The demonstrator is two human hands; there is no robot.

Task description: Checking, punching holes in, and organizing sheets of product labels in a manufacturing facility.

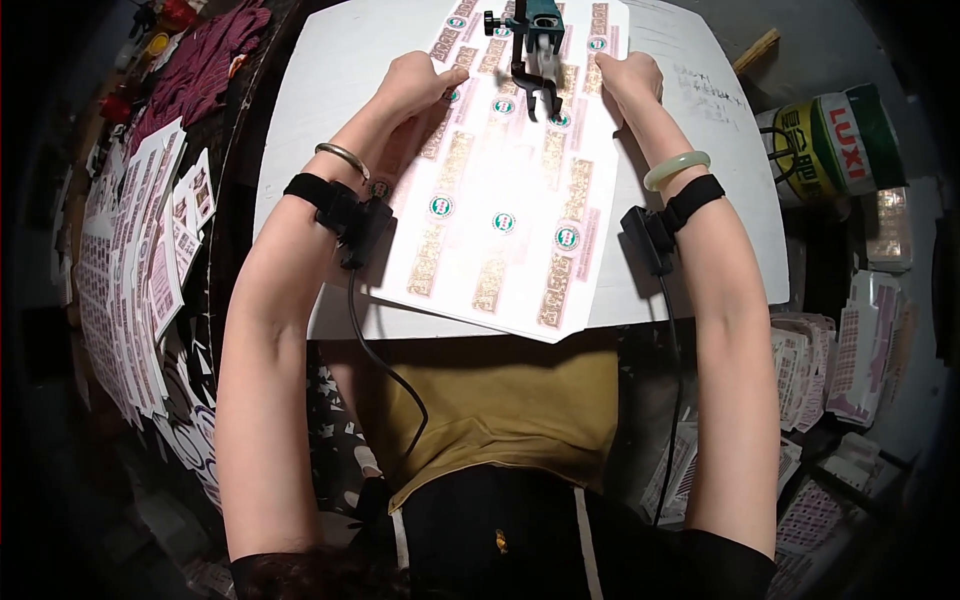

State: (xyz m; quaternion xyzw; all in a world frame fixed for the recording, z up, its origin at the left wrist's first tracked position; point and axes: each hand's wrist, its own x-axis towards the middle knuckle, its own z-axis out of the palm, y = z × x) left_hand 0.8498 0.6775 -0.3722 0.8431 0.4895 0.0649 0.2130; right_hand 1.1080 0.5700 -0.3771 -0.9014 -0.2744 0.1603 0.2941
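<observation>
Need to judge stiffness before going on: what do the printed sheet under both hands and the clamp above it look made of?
Printed sheet: looks like thin glossy card or coated paper, lying flat with a bright sheen and crisp edges. Clamp: seems painted metal, teal body with dark rigid arms. Left hand and right hand press the sheet.

A white table (320, 80) carries a large printed sheet (500, 210) of label blanks, lying flat across its middle and overhanging the near edge. A dark clamp-like tool (535, 50) stands on the sheet's far end.
</observation>
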